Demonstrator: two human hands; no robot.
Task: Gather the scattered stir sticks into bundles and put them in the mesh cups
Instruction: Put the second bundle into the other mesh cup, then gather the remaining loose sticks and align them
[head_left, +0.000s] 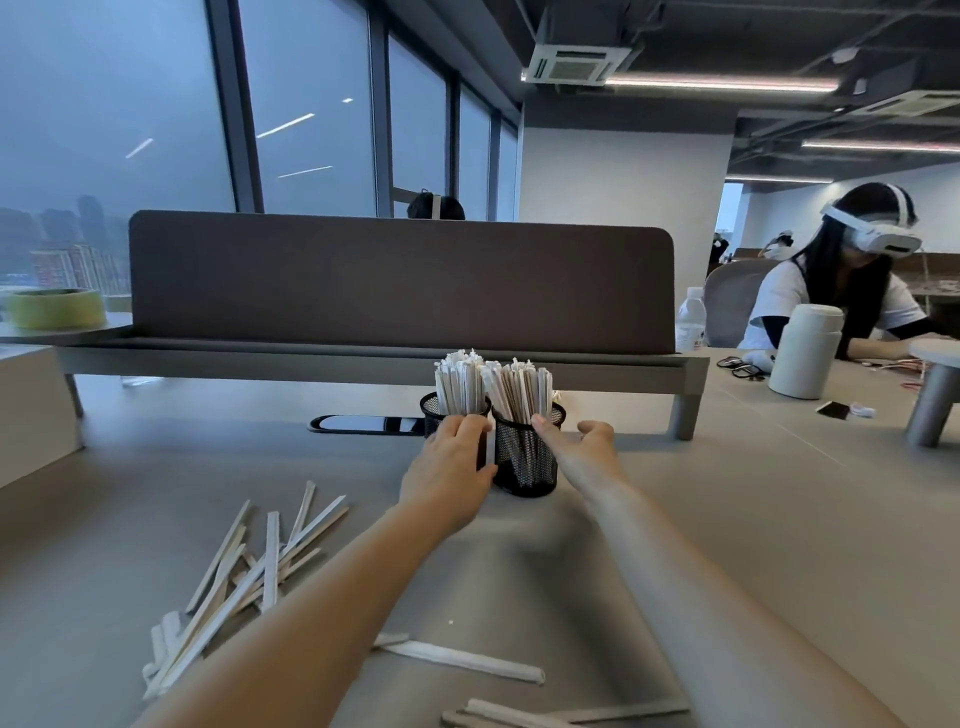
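Note:
Two black mesh cups stand side by side at the table's middle, each packed with upright paper-wrapped stir sticks (511, 387). My left hand (452, 465) curls around the front of the left mesh cup (430, 413) and hides most of it. My right hand (584, 447) lies against the right side of the right mesh cup (524, 460), thumb touching its rim, fingers spread and holding nothing. Scattered stir sticks lie in a loose pile (244, 577) at the near left. A single stick (462, 660) lies between my forearms, and a few more (524, 719) sit at the bottom edge.
A brown desk divider (400, 280) runs behind the cups, with a cable slot (363, 424) in the table before it. A tape roll (57, 307) sits far left. At the right are a white flask (804, 351), a water bottle (691, 319), glasses, a phone and a seated person wearing a headset (852, 280).

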